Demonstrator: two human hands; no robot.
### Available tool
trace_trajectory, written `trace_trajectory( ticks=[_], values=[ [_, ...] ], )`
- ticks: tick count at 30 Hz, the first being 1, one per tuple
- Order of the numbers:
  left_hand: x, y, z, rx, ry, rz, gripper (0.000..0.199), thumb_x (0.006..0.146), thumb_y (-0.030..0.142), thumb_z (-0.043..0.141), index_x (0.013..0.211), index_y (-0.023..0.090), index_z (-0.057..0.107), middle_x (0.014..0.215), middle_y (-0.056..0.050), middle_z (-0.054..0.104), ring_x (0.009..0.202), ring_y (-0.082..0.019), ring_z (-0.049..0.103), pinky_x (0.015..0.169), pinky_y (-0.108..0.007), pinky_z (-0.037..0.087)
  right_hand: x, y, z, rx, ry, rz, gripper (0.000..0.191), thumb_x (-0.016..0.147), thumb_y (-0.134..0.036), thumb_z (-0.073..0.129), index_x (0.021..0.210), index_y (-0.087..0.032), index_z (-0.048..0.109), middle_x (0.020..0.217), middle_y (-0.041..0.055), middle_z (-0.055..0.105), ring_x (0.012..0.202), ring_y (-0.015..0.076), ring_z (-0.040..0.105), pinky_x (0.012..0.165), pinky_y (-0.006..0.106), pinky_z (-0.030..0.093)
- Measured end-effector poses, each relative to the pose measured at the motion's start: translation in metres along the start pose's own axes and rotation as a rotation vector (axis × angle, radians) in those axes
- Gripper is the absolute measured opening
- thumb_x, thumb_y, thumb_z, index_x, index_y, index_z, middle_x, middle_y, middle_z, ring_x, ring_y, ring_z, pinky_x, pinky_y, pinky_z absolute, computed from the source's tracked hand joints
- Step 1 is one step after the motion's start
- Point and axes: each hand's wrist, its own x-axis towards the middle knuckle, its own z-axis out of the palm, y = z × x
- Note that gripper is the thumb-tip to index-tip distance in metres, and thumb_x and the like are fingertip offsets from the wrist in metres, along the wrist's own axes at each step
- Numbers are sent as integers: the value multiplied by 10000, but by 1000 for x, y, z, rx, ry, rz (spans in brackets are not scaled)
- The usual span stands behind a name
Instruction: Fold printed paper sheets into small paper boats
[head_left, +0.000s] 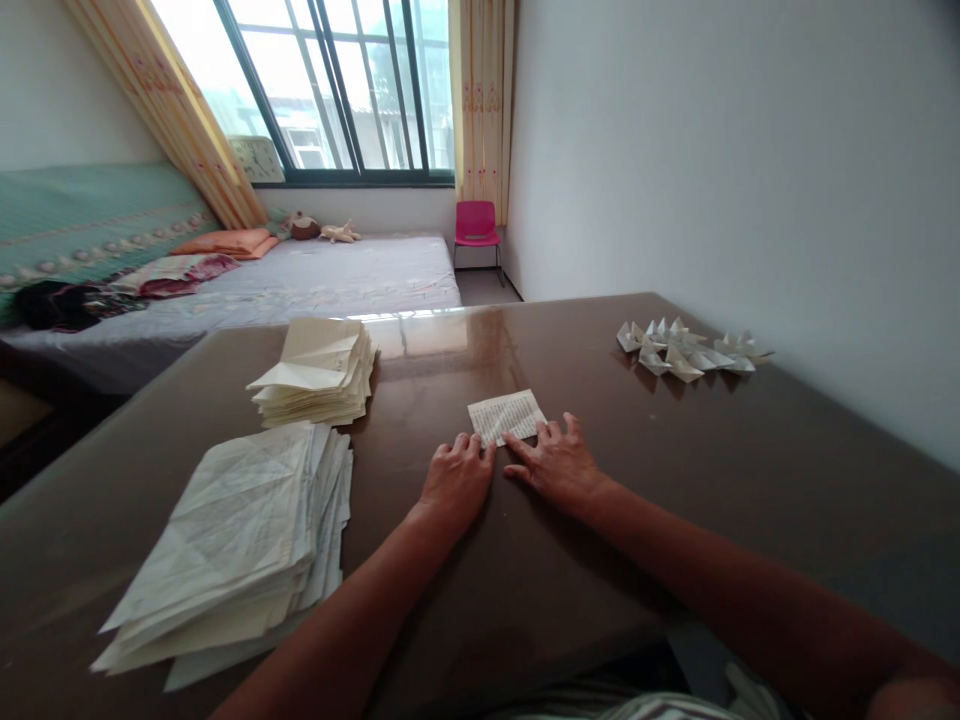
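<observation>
A small folded sheet of printed paper [507, 416] lies on the brown table in front of me. My left hand [459, 475] is at its near left corner, fingers curled and pressed together, thumb side against the edge. On the paper's near right edge rests my right hand [553, 462], its index finger stretched over the paper and its thumb apart on the tabletop. The other right fingers are slightly raised and spread beside the right corner.
Left of my hands are a large stack of creased sheets [232, 520] and a smaller stack of cream paper [319, 370]. Several folded paper shapes [679, 350] stand at the far right of the glossy table [600, 590]. Beyond are a bed [375, 265] and a pink chair [477, 223].
</observation>
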Motion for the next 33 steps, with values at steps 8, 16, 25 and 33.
trace_trajectory(
  ticks=[8, 16, 25, 33],
  values=[
    [-2, -2, 0, 3, 11, -5, 348, 936, 166, 401, 1239, 187, 571, 1153, -136, 606, 1050, -263, 545, 748, -358, 461, -11, 11, 5, -5, 17, 33, 516, 931, -551, 368, 1310, -254, 551, 1226, 196, 601, 1080, 325, 546, 1000, 580, 198],
    [2, -3, -1, -30, 9, 18, 304, 937, 169, 397, 1161, 189, 601, 1163, -114, 608, 1094, -245, 523, 789, -352, 464, 7, 30, -16, -39, -35, -15, 259, 921, -317, 486, 941, -163, 693, 1062, 157, 679, 1068, 309, 526, 927, 494, 314],
    [4, -14, 18, -139, 155, -47, 352, 938, 192, 404, 1267, 232, 522, 1326, -65, 556, 1151, -220, 533, 885, -360, 488, 33, -6, -12, -38, 1, -110, 272, 921, -131, 419, 1118, -123, 606, 1089, 162, 657, 1024, 278, 567, 824, 406, 388],
    [14, -24, 35, -371, 275, -61, 546, 893, 103, 366, 1430, 194, 329, 1493, -106, 359, 1301, -231, 439, 1050, -399, 421, 35, 5, 1, 48, -19, -91, 269, 926, -140, 422, 1126, -157, 601, 1126, 139, 648, 1023, 267, 575, 783, 380, 423]
  ],
)
